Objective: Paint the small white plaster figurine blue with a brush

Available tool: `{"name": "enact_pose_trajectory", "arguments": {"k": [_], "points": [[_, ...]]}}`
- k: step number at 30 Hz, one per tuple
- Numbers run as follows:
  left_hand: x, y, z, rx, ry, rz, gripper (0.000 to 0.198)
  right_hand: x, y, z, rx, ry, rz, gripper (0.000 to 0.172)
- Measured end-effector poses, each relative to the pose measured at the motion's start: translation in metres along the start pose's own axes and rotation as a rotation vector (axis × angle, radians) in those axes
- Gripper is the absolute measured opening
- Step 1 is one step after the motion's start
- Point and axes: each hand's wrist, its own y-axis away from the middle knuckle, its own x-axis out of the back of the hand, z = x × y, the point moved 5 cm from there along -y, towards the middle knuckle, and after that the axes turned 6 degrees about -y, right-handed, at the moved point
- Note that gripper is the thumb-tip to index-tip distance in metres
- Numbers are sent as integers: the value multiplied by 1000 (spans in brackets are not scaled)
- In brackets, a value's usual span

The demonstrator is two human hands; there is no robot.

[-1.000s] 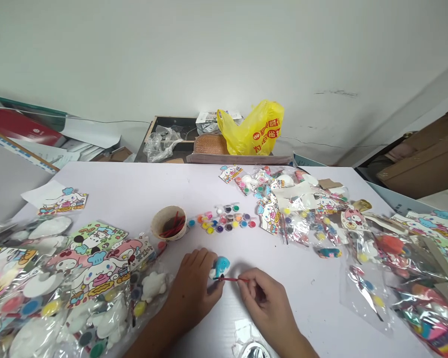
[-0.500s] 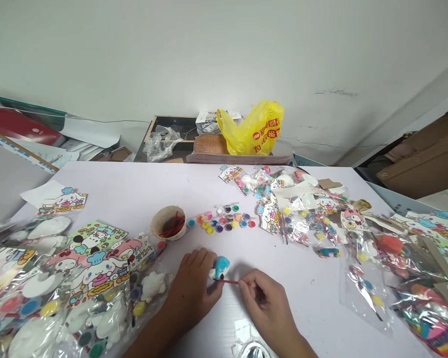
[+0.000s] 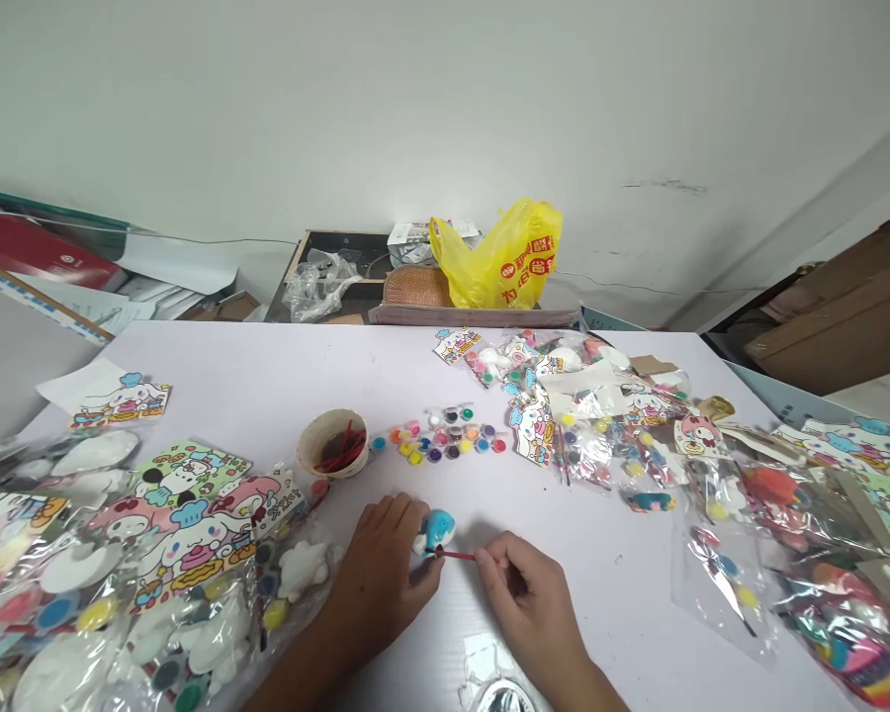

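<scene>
Head view: blue-and-white figurine (image 3: 439,527), six o'clock
Left hand (image 3: 383,559): grips figurine
Right hand (image 3: 528,585): pinches red brush (image 3: 460,556), tip at figurine
Cup (image 3: 353,469): ten o'clock from figurine

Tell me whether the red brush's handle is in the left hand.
No, the right hand grips the red brush, while the left hand holds the blue-and-white figure.

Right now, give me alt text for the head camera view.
Left hand holds a blue and white figurine; right hand holds a red brush to it. Beyond them on a table stand a cup and paint pots.
</scene>
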Motion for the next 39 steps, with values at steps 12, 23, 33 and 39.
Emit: {"name": "enact_pose_trajectory", "arguments": {"k": [12,23,33,39], "points": [[-1,0,-1,5,-12,-8,18,-1,1,0,-6,-6,12,34],[-1,1,-2,-1,-20,-14,22,6,-3,3,-10,1,23,34],[-2,0,-2,-8,-21,-3,22,9,-4,8,-48,-41,27,35],[-2,1,-1,10,-42,-18,22,21,-6,18,-94,-139,83,39]]}}
